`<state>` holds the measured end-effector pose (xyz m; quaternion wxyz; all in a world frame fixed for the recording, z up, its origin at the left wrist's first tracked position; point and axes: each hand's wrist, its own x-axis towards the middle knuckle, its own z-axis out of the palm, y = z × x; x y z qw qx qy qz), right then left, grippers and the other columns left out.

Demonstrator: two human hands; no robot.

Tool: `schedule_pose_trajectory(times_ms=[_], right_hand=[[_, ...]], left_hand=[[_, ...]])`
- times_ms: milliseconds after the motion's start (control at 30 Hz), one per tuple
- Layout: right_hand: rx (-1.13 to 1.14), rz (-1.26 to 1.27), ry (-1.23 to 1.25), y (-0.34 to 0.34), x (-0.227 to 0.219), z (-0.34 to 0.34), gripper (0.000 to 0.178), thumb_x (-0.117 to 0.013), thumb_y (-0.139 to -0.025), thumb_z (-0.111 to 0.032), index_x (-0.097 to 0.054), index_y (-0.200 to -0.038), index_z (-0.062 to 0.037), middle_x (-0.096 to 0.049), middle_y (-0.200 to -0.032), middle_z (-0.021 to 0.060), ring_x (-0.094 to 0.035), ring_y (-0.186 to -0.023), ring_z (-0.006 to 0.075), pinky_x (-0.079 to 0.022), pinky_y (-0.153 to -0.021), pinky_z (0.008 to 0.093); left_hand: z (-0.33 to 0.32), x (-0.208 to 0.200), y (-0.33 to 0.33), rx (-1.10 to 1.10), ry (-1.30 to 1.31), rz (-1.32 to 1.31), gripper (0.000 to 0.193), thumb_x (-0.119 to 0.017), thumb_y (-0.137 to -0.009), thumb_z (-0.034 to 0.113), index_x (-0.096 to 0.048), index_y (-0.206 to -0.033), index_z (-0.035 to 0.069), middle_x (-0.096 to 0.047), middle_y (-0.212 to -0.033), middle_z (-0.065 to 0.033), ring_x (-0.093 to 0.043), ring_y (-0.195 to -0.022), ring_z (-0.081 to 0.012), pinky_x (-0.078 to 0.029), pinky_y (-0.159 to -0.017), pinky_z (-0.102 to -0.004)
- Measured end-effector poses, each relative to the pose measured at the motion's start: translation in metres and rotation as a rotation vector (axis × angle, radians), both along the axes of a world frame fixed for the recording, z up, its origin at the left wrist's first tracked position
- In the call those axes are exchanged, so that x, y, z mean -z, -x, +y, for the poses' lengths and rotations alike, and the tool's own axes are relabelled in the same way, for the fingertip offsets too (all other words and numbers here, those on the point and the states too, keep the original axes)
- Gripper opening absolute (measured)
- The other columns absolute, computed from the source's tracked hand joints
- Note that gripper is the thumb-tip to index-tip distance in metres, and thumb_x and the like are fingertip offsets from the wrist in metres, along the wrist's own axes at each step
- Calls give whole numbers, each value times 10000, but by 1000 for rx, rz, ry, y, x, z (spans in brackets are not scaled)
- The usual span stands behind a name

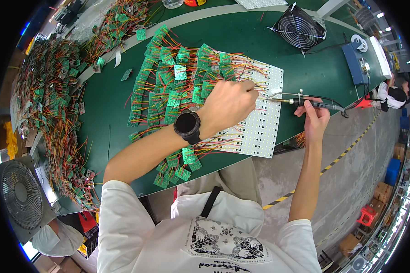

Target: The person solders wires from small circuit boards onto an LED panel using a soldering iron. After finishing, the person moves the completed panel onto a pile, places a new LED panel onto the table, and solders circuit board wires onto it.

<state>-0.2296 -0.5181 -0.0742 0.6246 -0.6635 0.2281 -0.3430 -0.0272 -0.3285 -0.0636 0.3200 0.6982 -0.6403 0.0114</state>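
Observation:
My right hand (314,116) grips the handle of a soldering iron (323,104), which has a thin bent metal tube alongside. Its tip points left, close to the fingers of my left hand (232,103). That hand is closed in a pinch above a white LED panel (264,120) dotted with small pads; what the fingers pinch is hidden. Rows of small green circuit boards (173,98) with red and yellow wires lie over the panel's left part and the table beside it. A black watch (187,126) sits on my left wrist.
The green table (300,68) carries a black fan (299,28) at the back, a blue soldering station (356,61) and a wire spool (359,43) at the right. Heaps of wired boards (59,100) line the left. A floor fan (22,193) and other people are nearby.

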Motion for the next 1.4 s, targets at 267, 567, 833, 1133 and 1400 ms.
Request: schedule_pose_trajectory(times_ms=[267, 567, 833, 1133, 1400], right_hand=[[29, -49, -23, -1, 1, 0, 203, -608, -884, -70, -602, -1028, 73, -643, -728, 121, -612, -594, 188, -472, -570, 267], [50, -98, -90, 1, 0, -1, 201, -613, -886, -68, -597, -1024, 77, -647, -731, 131, -610, -585, 196, -482, -556, 277], [74, -101, -107, 0, 1, -1, 186, -616, -883, -59, -598, -1021, 66, -646, -721, 127, -609, -573, 192, -479, -544, 271], [53, -97, -100, 2, 1, -2, 183, -614, -884, -66, -601, -1011, 65, -646, -726, 125, -606, -570, 186, -478, -539, 269], [24, -99, -84, 1, 1, -1, 182, -616, -880, -62, -604, -1000, 74, -644, -721, 125, -606, -564, 186, -476, -536, 268]], left_hand=[[1, 1, -1, 2, 15, 12, 66, -625, -776, 90, -653, -758, 33, -591, -741, -60, -599, -586, -254, -489, -518, -373], [6, -23, 2, 114, 36, 17, 138, -661, -816, 201, -661, -798, 64, -587, -847, -43, -621, -644, -234, -490, -540, -370], [5, -10, -1, 277, -36, -60, 124, -662, -818, 198, -651, -848, 78, -600, -873, -41, -629, -689, -240, -488, -555, -378], [3, -9, 7, 112, -16, -77, 101, -641, -826, 167, -645, -818, 66, -606, -845, -49, -631, -665, -244, -488, -541, -374], [6, -10, 5, 62, -2, -69, 57, -641, -779, 104, -668, -799, 58, -590, -824, -50, -619, -617, -220, -491, -523, -361]])
